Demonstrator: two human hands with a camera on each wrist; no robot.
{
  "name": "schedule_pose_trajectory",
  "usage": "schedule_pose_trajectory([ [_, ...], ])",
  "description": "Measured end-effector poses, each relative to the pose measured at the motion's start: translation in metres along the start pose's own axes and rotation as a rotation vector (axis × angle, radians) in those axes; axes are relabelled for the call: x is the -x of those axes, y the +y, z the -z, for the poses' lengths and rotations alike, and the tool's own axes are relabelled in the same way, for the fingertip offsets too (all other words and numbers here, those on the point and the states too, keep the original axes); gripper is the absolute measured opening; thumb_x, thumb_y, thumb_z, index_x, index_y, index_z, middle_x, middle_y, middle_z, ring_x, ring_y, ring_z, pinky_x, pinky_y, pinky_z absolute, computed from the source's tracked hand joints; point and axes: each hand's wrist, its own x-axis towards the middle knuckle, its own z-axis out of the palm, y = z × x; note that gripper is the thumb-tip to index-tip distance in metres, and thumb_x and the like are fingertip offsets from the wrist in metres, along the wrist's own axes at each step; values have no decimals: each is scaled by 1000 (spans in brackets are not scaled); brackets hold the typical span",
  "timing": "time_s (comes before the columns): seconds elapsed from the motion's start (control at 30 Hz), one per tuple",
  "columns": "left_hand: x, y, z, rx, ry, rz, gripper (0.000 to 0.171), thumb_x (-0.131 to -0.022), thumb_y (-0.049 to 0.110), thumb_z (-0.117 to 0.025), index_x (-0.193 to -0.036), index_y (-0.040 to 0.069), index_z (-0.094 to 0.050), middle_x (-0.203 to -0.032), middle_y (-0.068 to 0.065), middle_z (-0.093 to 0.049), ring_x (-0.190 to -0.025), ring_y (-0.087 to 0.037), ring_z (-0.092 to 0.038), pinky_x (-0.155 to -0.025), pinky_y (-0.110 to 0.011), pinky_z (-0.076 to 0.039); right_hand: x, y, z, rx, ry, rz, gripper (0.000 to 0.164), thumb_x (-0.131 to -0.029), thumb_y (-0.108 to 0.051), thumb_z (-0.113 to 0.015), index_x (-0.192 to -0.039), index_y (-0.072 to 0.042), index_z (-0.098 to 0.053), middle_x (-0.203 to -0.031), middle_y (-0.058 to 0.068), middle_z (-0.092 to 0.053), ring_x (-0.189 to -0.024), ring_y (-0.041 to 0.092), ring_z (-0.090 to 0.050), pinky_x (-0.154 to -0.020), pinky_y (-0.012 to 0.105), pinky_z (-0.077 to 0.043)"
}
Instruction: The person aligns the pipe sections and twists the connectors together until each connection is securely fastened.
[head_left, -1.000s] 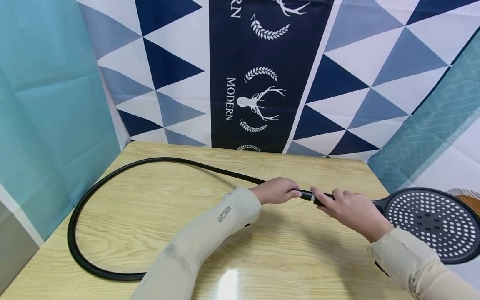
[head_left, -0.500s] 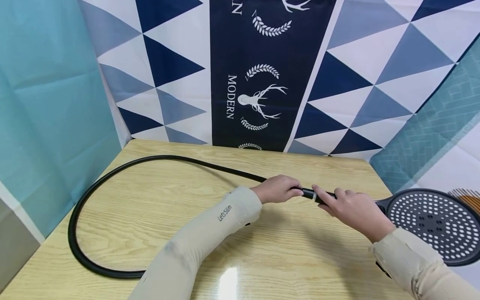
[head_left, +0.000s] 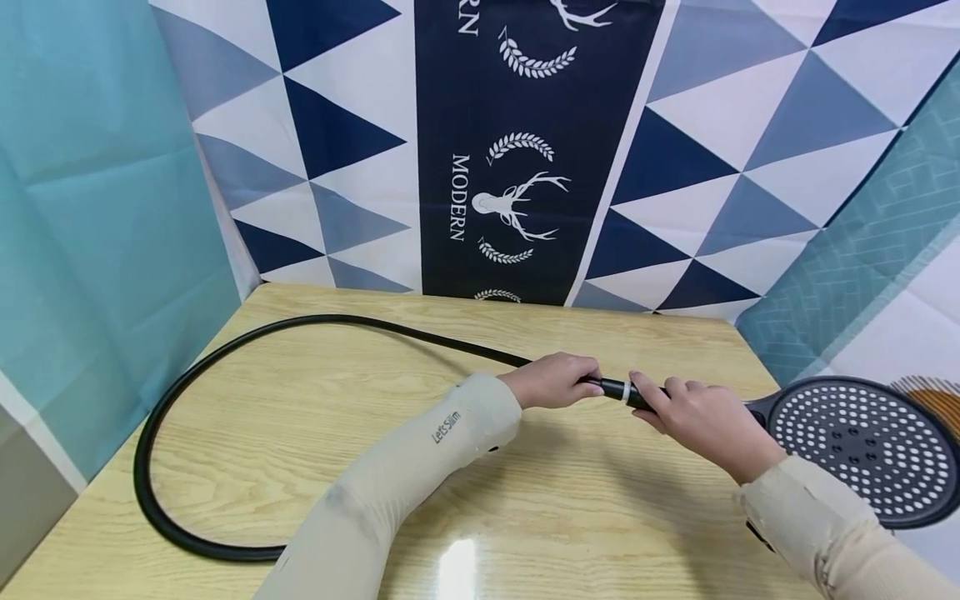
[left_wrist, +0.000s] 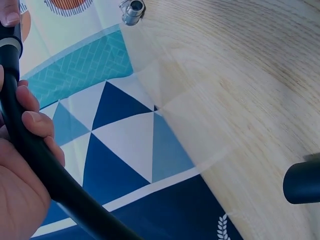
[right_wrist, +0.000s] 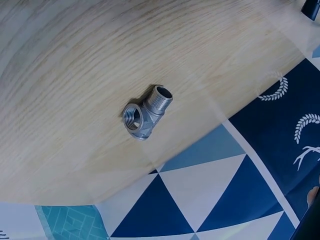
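In the head view, my left hand (head_left: 553,380) grips a black hose (head_left: 420,335) close to its end, right of the table's middle. My right hand (head_left: 701,421) holds the handle of a black shower head (head_left: 862,446), with its thumb near a pale ring (head_left: 627,392) where hose and handle meet. The round, perforated spray face is at the far right, turned toward the camera. In the left wrist view, the fingers (left_wrist: 37,122) of my left hand curl round the hose. The right wrist view barely catches any hand, only a bit of skin at its right edge.
A threaded metal tee fitting (right_wrist: 146,114) lies on the wooden table (right_wrist: 100,60); the head view does not show it. A black cylinder (left_wrist: 302,182) enters the left wrist view from the right. The hose loops across the table's left side. Patterned cloth (head_left: 352,150) hangs behind.
My right thumb has shifted slightly right along the handle, uncovering a little more beside the pale ring. Both hands otherwise keep their places, and the hose loop lies the same.
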Motion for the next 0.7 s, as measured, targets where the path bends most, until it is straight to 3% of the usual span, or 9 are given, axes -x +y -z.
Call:
schedule_pose_trajectory([
  [0.37,4,-3,3,101,4,-24,16,-100,15,-52,-100,3,-61,-74,1,-50,-65,-9,-44,-63,-17,-36,-4,-1,2,10,-14,-2,58,-105,-45,-9,-110,-4,-49,-54,4,-34,-38,12,-25,-32,24,-21],
  [0.53,5,0,3,74,39,-36,15,-99,16,-54,-100,3,-62,-76,2,-52,-67,-8,-46,-64,-17,-36,-6,-1,5,18,-9,-7,57,-105,-44,-9,-109,-3,-49,-54,4,-32,-38,12,-24,-32,24,-21],
  [0.7,5,4,5,60,42,8,17,-99,19,-54,-99,4,-63,-75,3,-53,-66,-8,-46,-63,-17,-37,-7,-1,7,16,-1,-7,56,-105,-43,-10,-108,-3,-49,-54,4,-32,-38,12,-23,-33,24,-20],
])
